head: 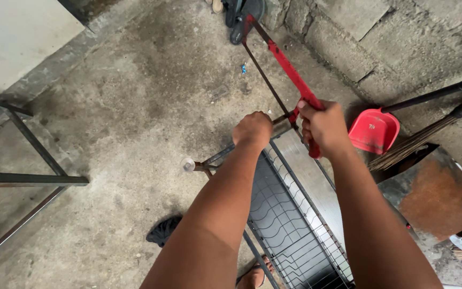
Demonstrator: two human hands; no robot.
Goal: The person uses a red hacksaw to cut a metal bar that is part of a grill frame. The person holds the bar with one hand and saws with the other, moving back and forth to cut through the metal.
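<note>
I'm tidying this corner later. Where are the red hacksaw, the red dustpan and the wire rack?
red hacksaw (pixel 287 68), head view, on its frame.
red dustpan (pixel 374 131), head view, on its pan.
wire rack (pixel 284 225), head view, on its grid.

The hacksaw (pixel 284 61) in the upper middle of the frame has a painted red metal frame, slightly glossy, with a thin dark steel blade. Below it, the rack (pixel 290 225) is bare grey metal: smooth sheet along one side and thin wire mesh in the bottom. The floor (pixel 135 107) is rough, stained concrete. At the right, the dustpan (pixel 374 130) is smooth, shiny red plastic, and the plate (pixel 434 195) beneath it is flat metal, matt and rusty brown. The wall (pixel 391 37) at upper right is coarse grey block.
</note>
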